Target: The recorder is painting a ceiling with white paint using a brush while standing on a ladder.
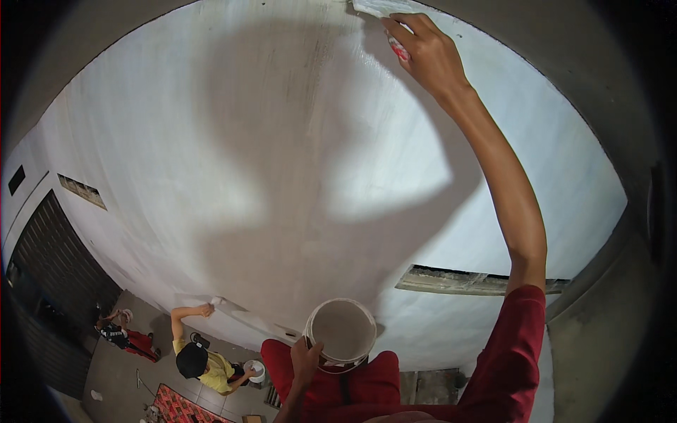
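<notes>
High up on the wall [268, 127], my right hand [427, 55] grips a paintbrush with a red and white handle [398, 48]. Its pale bristles press against the wall near the top edge, and my right arm is stretched almost straight. Low in front of me, my left hand [305, 359] holds a round white bucket [352, 314] by its left side. The bucket rests over my lap, between my red-trousered knees. What is inside it looks pale grey, but I cannot tell how full it is.
Far below on the left, a person in a yellow shirt [220, 372] reaches to the wall and holds a white bucket [254, 371]. Another person [128, 337] stands beyond, near a dark slatted door [56, 261]. A slotted vent [458, 280] is beneath my right arm. A patterned red mat [180, 405] lies below.
</notes>
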{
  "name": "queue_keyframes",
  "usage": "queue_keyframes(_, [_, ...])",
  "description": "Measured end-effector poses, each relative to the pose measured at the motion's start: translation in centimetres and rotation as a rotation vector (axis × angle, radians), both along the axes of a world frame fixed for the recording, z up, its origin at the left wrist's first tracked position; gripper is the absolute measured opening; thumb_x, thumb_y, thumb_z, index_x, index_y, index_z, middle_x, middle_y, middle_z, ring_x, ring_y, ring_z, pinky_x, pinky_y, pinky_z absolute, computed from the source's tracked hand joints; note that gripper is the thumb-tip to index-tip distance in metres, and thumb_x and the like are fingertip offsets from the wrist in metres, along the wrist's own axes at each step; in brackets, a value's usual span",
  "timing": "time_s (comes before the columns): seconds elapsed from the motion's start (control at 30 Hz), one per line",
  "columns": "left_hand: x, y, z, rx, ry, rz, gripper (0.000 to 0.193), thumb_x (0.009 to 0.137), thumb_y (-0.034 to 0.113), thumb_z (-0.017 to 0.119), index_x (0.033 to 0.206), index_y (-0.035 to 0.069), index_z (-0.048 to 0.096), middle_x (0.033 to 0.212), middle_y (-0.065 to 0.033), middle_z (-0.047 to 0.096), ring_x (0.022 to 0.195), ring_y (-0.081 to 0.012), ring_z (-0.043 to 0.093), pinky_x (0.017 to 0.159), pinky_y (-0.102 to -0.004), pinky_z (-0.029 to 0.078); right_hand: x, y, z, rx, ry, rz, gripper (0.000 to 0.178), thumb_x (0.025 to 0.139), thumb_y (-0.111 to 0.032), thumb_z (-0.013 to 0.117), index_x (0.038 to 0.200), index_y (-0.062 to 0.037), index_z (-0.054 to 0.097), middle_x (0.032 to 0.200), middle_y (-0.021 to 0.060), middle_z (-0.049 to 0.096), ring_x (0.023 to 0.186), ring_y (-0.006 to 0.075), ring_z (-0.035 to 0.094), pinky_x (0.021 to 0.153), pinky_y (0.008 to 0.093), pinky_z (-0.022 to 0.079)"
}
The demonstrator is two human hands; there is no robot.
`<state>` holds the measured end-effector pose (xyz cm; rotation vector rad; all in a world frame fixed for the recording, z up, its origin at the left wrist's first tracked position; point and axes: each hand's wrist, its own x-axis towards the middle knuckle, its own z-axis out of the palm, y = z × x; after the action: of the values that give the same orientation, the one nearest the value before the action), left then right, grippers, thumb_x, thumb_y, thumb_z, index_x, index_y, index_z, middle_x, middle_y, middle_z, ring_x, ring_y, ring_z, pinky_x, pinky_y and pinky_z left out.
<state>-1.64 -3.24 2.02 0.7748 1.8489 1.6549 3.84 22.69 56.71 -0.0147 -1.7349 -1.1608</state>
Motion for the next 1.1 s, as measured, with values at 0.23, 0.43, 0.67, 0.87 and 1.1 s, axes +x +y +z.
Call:
queue_keyframes(0.23, [-0.1,-0.2,0.3,-0.001,-0.103,-0.024,0.029,0.074,0.018,0.063,0.085,-0.009,0.062,0.067,-0.0153,0.065,0.059,-0.0226,0.065,0.055,-0.0362,0.051,-2.1,-0.1,-1.7,-0.125,-0.131,-0.019,0.016,0.073,-0.006,0.069,0.088,-0.0017,0.066,0.09,0.0127,0.064,0.092,0.0274,0.062,0.076,0.0373,0.056])
queue_keyframes(0.43, [-0.5,-0.2,-0.7,0.004,0.083,0.011,0.03,0.074,0.019,0.063,0.084,-0.009,0.062,0.067,-0.0172,0.064,0.059,-0.0234,0.065,0.056,-0.037,0.05,-0.2,-3.2,-3.9,-0.451,-0.376,-0.005,0.016,0.078,-0.006,0.068,0.093,-0.002,0.07,0.086,0.0134,0.067,0.083,0.0248,0.063,0.074,0.0347,0.053])
queue_keyframes(0.67, [-0.3,0.4,-1.2,-0.027,-0.047,-0.052,0.029,0.074,0.018,0.064,0.087,-0.008,0.063,0.071,-0.0196,0.065,0.067,-0.0266,0.067,0.062,-0.0395,0.051,-0.5,-3.7,5.1,-0.684,-0.297,0.003,0.015,0.082,-0.01,0.069,0.094,-0.0028,0.07,0.082,0.0142,0.068,0.063,0.0224,0.063,0.065,0.0336,0.051])
queue_keyframes(0.87, [-0.5,0.0,0.3,-0.021,-0.022,-0.028,0.029,0.074,0.016,0.063,0.089,-0.008,0.063,0.073,-0.0185,0.066,0.069,-0.0243,0.066,0.064,-0.0381,0.051,-3.1,-5.9,5.8,-0.563,-0.219,-0.072,0.01,0.081,-0.007,0.067,0.087,0.0007,0.071,0.077,0.018,0.069,0.072,0.0279,0.067,0.074,0.0408,0.054])
queue_keyframes(1.1, [-0.6,0.2,-0.9,0.001,-0.085,-0.039,0.029,0.074,0.015,0.063,0.09,-0.008,0.063,0.073,-0.0178,0.066,0.068,-0.0234,0.066,0.062,-0.0373,0.051,-4.7,0.4,-1.0,-0.103,-0.365,-0.242,0.017,0.078,-0.006,0.064,0.095,-0.0051,0.063,0.095,0.0098,0.063,0.091,0.0251,0.063,0.076,0.0371,0.054])
